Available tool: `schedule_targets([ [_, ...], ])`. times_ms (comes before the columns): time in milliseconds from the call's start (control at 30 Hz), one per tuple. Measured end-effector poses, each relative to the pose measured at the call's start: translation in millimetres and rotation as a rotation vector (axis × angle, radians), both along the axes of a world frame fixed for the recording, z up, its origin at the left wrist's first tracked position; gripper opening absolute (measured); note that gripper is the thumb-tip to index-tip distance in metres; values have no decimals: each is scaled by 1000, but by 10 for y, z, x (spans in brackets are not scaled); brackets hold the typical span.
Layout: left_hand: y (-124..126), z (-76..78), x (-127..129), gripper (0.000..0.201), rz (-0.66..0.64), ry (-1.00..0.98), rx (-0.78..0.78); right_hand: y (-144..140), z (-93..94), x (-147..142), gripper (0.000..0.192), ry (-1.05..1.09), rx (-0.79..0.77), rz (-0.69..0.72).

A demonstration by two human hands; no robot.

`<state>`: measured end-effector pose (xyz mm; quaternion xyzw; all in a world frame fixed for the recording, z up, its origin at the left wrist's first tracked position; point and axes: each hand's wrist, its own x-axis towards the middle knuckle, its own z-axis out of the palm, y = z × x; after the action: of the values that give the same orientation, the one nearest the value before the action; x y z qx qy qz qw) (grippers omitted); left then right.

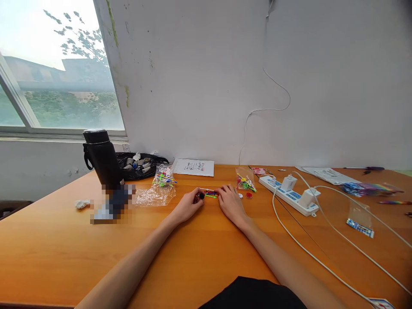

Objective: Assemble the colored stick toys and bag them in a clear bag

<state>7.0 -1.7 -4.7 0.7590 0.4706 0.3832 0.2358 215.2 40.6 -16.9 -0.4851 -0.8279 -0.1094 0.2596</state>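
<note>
As thin, multicoloured plastic sticks [210, 194] are handled, precision is demanded

While a black, round-ended object [201, 195] is clasped by the left hand [188, 205], fingers curled, the sticks between the hands are touched, seemingly, by the right hand [231, 202]; whether it pinches cannot be told. Piece-handling is apparently underway; a light fingertip hold is called for. Beyond, coloured parts [247, 186] are held in one clear plastic bag [242, 173] and a printed clear bag [160, 170]; farther, grey lumps [138, 164] in a black plastic bag [138, 176].

Pale wall [199, 86] far, stained at left. Daylight through window [61, 75], far left. Wooden counter [64, 257] near.
</note>
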Motion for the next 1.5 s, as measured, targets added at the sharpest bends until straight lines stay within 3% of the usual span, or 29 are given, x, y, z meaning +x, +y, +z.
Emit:
schedule_targets([
  [200,1,-15,4,20,-4,2,5,4,16,31,27,3,33,-45],
  [1200,22,-53,-4,22,-32,-52,-12,185,21,59,2,-25,-1,80],
  [1500,24,-37,-7,22,-34,-59,-25,190,45,55,7,280,-177,181],
])
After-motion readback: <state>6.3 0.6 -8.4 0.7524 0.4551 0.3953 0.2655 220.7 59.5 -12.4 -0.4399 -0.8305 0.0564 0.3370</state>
